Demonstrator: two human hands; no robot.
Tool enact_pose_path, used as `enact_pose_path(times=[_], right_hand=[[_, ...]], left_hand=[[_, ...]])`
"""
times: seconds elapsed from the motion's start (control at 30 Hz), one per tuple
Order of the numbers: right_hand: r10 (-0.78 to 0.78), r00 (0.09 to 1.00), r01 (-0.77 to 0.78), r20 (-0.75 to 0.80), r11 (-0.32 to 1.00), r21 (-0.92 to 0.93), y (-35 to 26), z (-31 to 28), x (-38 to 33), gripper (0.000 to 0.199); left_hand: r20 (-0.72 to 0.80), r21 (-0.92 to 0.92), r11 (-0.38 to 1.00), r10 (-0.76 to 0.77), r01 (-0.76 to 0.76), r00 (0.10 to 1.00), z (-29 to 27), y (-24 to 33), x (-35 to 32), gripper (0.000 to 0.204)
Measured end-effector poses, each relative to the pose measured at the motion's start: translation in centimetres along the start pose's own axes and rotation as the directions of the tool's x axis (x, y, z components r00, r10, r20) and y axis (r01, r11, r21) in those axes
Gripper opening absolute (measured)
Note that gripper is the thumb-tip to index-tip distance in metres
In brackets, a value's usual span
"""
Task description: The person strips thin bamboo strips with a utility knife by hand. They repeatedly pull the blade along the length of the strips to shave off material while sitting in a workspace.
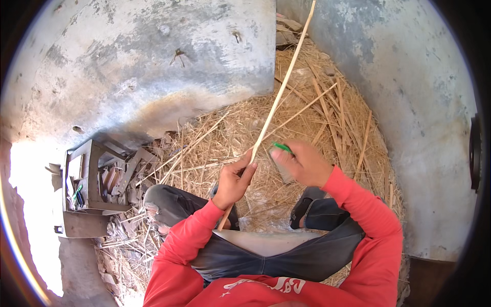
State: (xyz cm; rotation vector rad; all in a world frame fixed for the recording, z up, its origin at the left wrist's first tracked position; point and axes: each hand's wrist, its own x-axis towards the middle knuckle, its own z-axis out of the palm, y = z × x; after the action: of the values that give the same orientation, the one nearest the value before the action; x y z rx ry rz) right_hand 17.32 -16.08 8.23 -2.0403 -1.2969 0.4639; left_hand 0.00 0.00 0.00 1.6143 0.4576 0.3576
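A long pale wooden strip (276, 102) slants from the top edge down through my left hand (235, 180), whose fingers are closed round it. Its lower end comes out below that hand, by my knee. To the right of the strip, my right hand (306, 162) is closed on a green-handled tool (283, 148). A flat greyish blade-like part shows below that hand, blurred, so its exact shape is unclear. The tool appears apart from the strip.
Straw-like shavings (317, 138) cover the floor, with loose wooden strips (340, 115) at the far right. A wooden box frame (94, 174) stands at left beside wood scraps (138, 166). Worn grey walls (194, 46) curve around. A pale board (268, 242) lies between my legs.
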Motion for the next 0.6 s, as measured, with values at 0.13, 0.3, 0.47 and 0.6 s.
enact_pose_path(times=[0.13, 0.3, 0.47, 0.6], right_hand=[[-0.055, 0.994, 0.046, -0.098, 0.995, -0.086, 0.7, -0.2, -0.2, 0.049], [-0.015, 1.0, 0.011, -0.023, 0.988, -0.154, 0.7, 1.3, -0.6, 0.051], [0.029, 0.999, -0.032, -0.028, 0.992, -0.124, 0.3, 1.2, 0.2, 0.05], [-0.064, 0.996, 0.048, -0.06, 0.97, -0.239, 0.4, 1.8, 0.5, 0.047]], left_hand=[[0.028, 0.005, 1.0, 0.008, -0.008, 1.0, 1.1, 0.5, -0.2, 0.046], [0.044, -0.002, 0.999, 0.049, -0.049, 0.998, 1.5, -0.1, -0.4, 0.046], [0.031, 0.038, 0.997, 0.072, -0.073, 0.997, 0.5, 0.1, -0.6, 0.043], [0.053, 0.068, 0.992, 0.1, -0.104, 0.994, 0.0, 0.4, -0.3, 0.044]])
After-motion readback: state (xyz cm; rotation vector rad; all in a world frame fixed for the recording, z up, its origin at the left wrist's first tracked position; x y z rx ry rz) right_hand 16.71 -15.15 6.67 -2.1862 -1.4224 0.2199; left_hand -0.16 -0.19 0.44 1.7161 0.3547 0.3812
